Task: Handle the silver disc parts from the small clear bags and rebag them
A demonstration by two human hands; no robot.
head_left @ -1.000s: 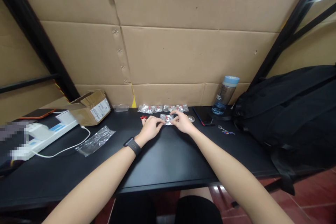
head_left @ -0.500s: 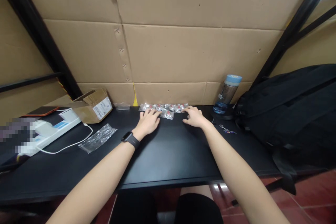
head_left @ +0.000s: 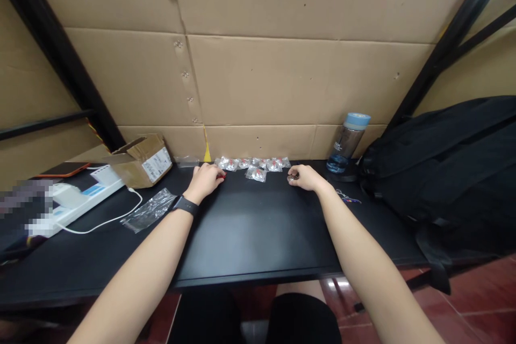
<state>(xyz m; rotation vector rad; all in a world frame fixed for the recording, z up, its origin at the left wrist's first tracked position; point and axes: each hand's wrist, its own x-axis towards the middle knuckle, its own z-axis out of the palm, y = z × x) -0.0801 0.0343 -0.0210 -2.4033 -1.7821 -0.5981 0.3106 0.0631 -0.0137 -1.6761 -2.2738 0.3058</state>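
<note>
Several small clear plastic packets (head_left: 243,163) with silvery and red contents lie in a row along the cardboard wall. One more packet (head_left: 256,174) lies just in front of the row. To the left of them, my left hand (head_left: 205,181), with a dark wristband, is closed on the black table, and a bit of red shows at its fingertips; most of what it holds is hidden. On the other side, my right hand (head_left: 307,177) pinches a small shiny packet (head_left: 293,177), partly covered by the fingers, close to the tabletop.
An open cardboard box (head_left: 141,164), a white power strip (head_left: 76,204) with a cable and an empty clear bag (head_left: 150,210) are at left. At right stand a blue-lidded bottle (head_left: 347,142) and a black backpack (head_left: 447,172), with a small keyring-like item (head_left: 347,197) nearby.
My left hand has moved left, away from the front packet, and its fingers have closed. My right hand has shifted slightly right, with its fingers now drawn together around a shiny packet.
</note>
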